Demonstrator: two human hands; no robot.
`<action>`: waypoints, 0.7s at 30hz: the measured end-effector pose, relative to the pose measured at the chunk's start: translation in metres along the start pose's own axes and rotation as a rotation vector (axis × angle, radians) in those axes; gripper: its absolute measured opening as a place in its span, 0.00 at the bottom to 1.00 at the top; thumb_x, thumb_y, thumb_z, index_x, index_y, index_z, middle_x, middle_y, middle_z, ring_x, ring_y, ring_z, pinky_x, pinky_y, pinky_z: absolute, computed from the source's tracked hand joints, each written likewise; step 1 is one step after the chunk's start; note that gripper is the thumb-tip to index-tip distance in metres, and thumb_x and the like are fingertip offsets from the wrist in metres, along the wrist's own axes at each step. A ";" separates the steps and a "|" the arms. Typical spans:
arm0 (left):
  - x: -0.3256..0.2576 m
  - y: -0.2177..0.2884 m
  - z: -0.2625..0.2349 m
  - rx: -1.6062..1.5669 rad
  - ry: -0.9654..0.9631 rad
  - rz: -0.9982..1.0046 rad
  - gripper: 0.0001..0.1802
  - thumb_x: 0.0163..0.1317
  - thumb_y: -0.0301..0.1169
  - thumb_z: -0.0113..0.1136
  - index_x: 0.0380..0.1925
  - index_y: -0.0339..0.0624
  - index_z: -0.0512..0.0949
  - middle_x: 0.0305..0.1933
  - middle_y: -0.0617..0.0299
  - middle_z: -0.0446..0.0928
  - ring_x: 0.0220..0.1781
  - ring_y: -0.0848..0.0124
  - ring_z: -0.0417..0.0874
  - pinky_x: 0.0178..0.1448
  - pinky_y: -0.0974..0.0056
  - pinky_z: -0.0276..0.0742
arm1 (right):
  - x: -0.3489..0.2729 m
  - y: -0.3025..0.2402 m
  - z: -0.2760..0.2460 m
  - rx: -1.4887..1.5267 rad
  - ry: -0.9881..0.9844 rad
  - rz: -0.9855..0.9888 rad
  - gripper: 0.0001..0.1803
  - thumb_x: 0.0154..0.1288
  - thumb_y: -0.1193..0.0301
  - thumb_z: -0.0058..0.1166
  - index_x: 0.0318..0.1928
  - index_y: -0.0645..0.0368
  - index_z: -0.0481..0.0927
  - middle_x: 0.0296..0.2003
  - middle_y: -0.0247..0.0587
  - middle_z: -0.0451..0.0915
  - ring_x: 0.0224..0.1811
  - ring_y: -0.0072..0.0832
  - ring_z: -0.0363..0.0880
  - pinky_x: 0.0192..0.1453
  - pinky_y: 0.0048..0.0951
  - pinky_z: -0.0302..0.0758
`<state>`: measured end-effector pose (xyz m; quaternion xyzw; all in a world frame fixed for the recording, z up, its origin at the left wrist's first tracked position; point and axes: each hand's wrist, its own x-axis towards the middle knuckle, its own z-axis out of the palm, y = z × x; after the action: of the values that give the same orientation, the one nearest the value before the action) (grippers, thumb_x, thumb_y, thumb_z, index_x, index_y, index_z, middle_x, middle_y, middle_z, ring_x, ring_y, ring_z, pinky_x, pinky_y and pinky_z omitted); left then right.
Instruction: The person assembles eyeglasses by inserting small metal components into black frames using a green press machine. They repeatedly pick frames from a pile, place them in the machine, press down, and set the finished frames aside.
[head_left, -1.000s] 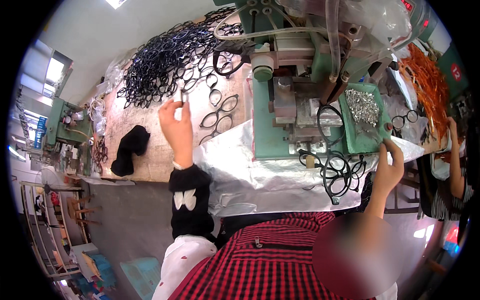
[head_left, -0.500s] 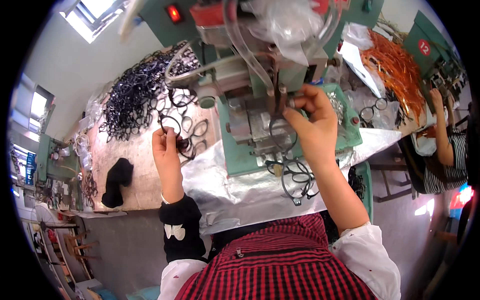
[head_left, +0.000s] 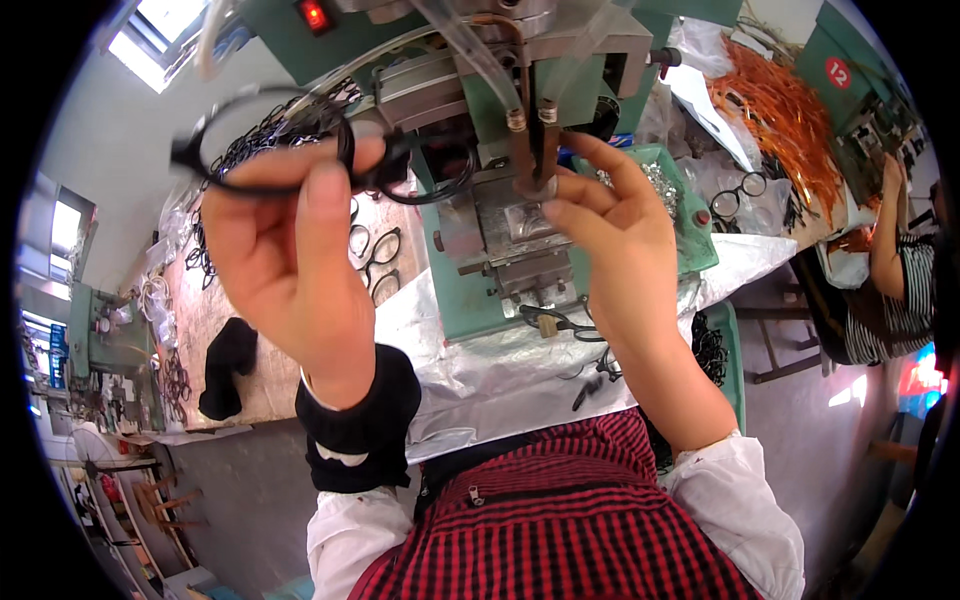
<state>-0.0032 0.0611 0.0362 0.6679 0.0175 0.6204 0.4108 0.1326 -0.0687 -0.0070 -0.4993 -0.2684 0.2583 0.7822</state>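
My left hand [head_left: 300,250] is raised high, thumb and fingers pinching a black eyeglass frame [head_left: 250,188]. The frame looks large and slightly blurred, and part of it lies behind my fingers. At the green machine [head_left: 462,310], my right hand [head_left: 630,225] reaches in beside two upright copper-coloured rods [head_left: 535,155]. Its thumb and fingertips close together at the rods' lower ends, above the metal fixture [head_left: 520,220]. Whatever they pinch is too small to tell. Below the fixture, dark eyeglass frames [head_left: 572,325] lie at the machine's front edge, partly hidden by my right forearm.
Dark frames [head_left: 383,248] lie on the table at left, near a black cloth [head_left: 228,365]. A green tray [head_left: 690,235] of small metal parts stands right of the machine. Farther right are orange strips [head_left: 780,110] and another person's arm [head_left: 885,215]. Silver sheeting [head_left: 470,400] covers the near edge.
My left hand has risen from the table with the eyeglass frame, which now looks much larger. The frame that hung by my right hand at the fixture no longer shows there.
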 end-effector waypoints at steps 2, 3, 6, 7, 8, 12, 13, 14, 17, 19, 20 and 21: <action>-0.015 -0.001 0.001 -0.016 -0.124 0.102 0.07 0.66 0.21 0.54 0.42 0.34 0.71 0.37 0.48 0.80 0.37 0.60 0.84 0.46 0.59 0.81 | -0.005 -0.006 -0.007 -0.068 -0.077 -0.034 0.29 0.59 0.82 0.56 0.63 0.63 0.70 0.45 0.41 0.84 0.47 0.21 0.79 0.52 0.22 0.72; -0.029 -0.002 0.000 0.074 -0.233 0.106 0.06 0.65 0.20 0.53 0.40 0.35 0.70 0.36 0.47 0.80 0.37 0.59 0.84 0.46 0.58 0.81 | -0.004 -0.005 -0.015 -0.178 -0.049 -0.069 0.29 0.59 0.82 0.56 0.63 0.62 0.71 0.46 0.41 0.83 0.49 0.22 0.78 0.53 0.23 0.72; -0.045 -0.007 0.006 0.192 -0.661 0.247 0.13 0.50 0.18 0.60 0.39 0.38 0.78 0.44 0.49 0.83 0.32 0.58 0.82 0.32 0.60 0.75 | 0.012 0.004 -0.065 -0.417 0.135 -0.164 0.31 0.58 0.81 0.56 0.64 0.56 0.71 0.48 0.42 0.83 0.52 0.25 0.78 0.56 0.28 0.72; -0.055 -0.015 0.013 0.315 -0.616 0.443 0.17 0.44 0.21 0.64 0.39 0.42 0.79 0.48 0.53 0.84 0.32 0.59 0.82 0.30 0.63 0.76 | 0.017 0.012 -0.087 -0.434 0.258 -0.178 0.31 0.58 0.81 0.56 0.65 0.55 0.71 0.48 0.42 0.83 0.52 0.25 0.78 0.57 0.30 0.72; -0.057 -0.020 0.020 0.330 -0.612 0.542 0.17 0.43 0.22 0.65 0.37 0.43 0.79 0.47 0.54 0.84 0.32 0.60 0.82 0.30 0.64 0.77 | 0.022 0.031 -0.125 -0.556 0.354 -0.176 0.30 0.58 0.81 0.57 0.63 0.56 0.72 0.47 0.42 0.83 0.51 0.26 0.79 0.57 0.30 0.73; -0.066 -0.026 0.024 0.399 -0.640 0.681 0.14 0.42 0.25 0.67 0.33 0.43 0.80 0.45 0.57 0.84 0.31 0.61 0.82 0.32 0.64 0.80 | -0.003 0.046 -0.154 -1.024 0.358 -0.257 0.20 0.55 0.80 0.59 0.51 0.58 0.81 0.43 0.42 0.83 0.48 0.33 0.80 0.55 0.33 0.73; -0.068 -0.027 0.024 0.385 -0.634 0.658 0.13 0.42 0.25 0.67 0.32 0.43 0.79 0.45 0.57 0.84 0.31 0.61 0.82 0.32 0.64 0.80 | -0.007 0.045 -0.153 -1.131 0.291 -0.268 0.17 0.55 0.79 0.60 0.48 0.59 0.82 0.42 0.42 0.83 0.47 0.36 0.80 0.54 0.35 0.73; -0.067 -0.027 0.023 0.369 -0.630 0.642 0.12 0.42 0.25 0.67 0.31 0.43 0.79 0.45 0.57 0.84 0.31 0.61 0.82 0.32 0.65 0.80 | -0.010 0.043 -0.150 -1.236 0.228 -0.284 0.14 0.54 0.79 0.60 0.44 0.59 0.83 0.40 0.43 0.82 0.47 0.38 0.79 0.54 0.36 0.73; -0.069 -0.025 0.018 0.353 -0.641 0.556 0.13 0.43 0.25 0.68 0.33 0.42 0.80 0.47 0.56 0.84 0.33 0.60 0.81 0.37 0.61 0.81 | -0.008 0.046 -0.144 -1.422 0.180 -0.350 0.07 0.54 0.75 0.62 0.35 0.58 0.83 0.36 0.44 0.80 0.45 0.45 0.76 0.52 0.42 0.72; -0.075 -0.014 0.020 0.371 -0.622 0.456 0.14 0.43 0.25 0.68 0.34 0.42 0.81 0.48 0.55 0.84 0.34 0.59 0.81 0.41 0.59 0.82 | -0.003 0.051 -0.146 -1.541 0.199 -0.338 0.06 0.55 0.74 0.61 0.34 0.58 0.83 0.36 0.44 0.80 0.45 0.45 0.76 0.52 0.43 0.72; -0.089 -0.014 0.019 0.343 -0.562 0.372 0.12 0.44 0.25 0.68 0.33 0.41 0.82 0.49 0.54 0.84 0.37 0.57 0.81 0.46 0.57 0.82 | -0.001 0.050 -0.143 -1.556 0.216 -0.319 0.05 0.55 0.72 0.61 0.32 0.58 0.82 0.35 0.45 0.79 0.45 0.46 0.76 0.51 0.43 0.72; -0.096 -0.005 0.015 0.356 -0.543 0.284 0.12 0.46 0.24 0.68 0.34 0.40 0.81 0.49 0.54 0.84 0.37 0.56 0.82 0.45 0.57 0.81 | -0.001 0.050 -0.141 -1.587 0.213 -0.301 0.05 0.55 0.73 0.61 0.32 0.59 0.82 0.34 0.45 0.80 0.43 0.46 0.77 0.52 0.44 0.72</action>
<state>-0.0102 0.0052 -0.0429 0.8655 -0.0775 0.4581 0.1873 0.2205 -0.1413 -0.1031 -0.8854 -0.3600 -0.1659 0.2429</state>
